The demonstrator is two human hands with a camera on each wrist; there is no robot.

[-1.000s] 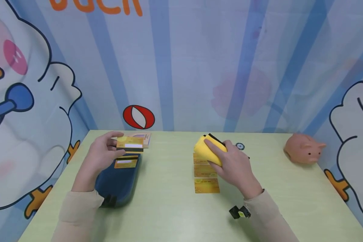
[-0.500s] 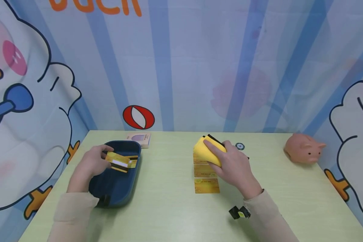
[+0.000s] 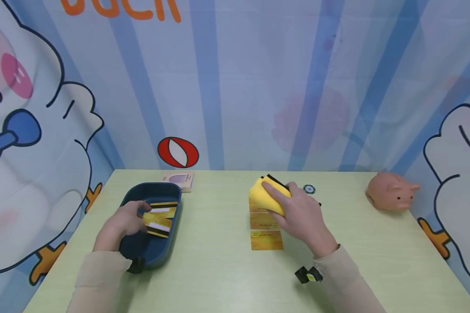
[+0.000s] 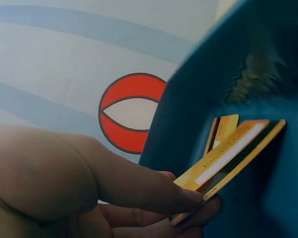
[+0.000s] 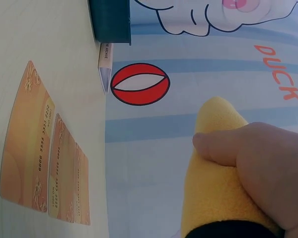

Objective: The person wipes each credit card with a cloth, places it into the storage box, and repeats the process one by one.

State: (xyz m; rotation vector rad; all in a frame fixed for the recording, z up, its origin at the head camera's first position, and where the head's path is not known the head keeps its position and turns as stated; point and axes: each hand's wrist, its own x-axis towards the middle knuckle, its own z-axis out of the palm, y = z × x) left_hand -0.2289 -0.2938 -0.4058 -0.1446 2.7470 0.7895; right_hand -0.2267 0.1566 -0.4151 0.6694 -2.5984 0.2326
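Note:
My left hand (image 3: 123, 221) is down in the dark blue tray (image 3: 150, 257), pinching a gold bank card (image 3: 156, 224) between thumb and fingers. In the left wrist view this card (image 4: 233, 153) is tilted and overlaps a second gold card (image 4: 231, 124) lying in the tray. Both cards have their magnetic stripe side showing. My right hand (image 3: 302, 215) grips a fuzzy yellow plush thing (image 3: 263, 195) with black trim, its kind unclear. It hangs over the far end of a column of three gold cards (image 3: 267, 240), whose numbered faces (image 5: 27, 144) show in the right wrist view.
Behind the tray lies a pale pink box (image 3: 185, 180). A round dark chip (image 3: 309, 189) sits beyond my right hand. At the far right of the table (image 3: 219, 261) stands a pink piggy bank (image 3: 391, 191). A printed duck curtain (image 3: 243, 87) rises along the table's back edge.
My left hand has lowered the card from above the tray's far end down into the tray, beside the other card. My right hand holds the yellow plush thing in the same spot.

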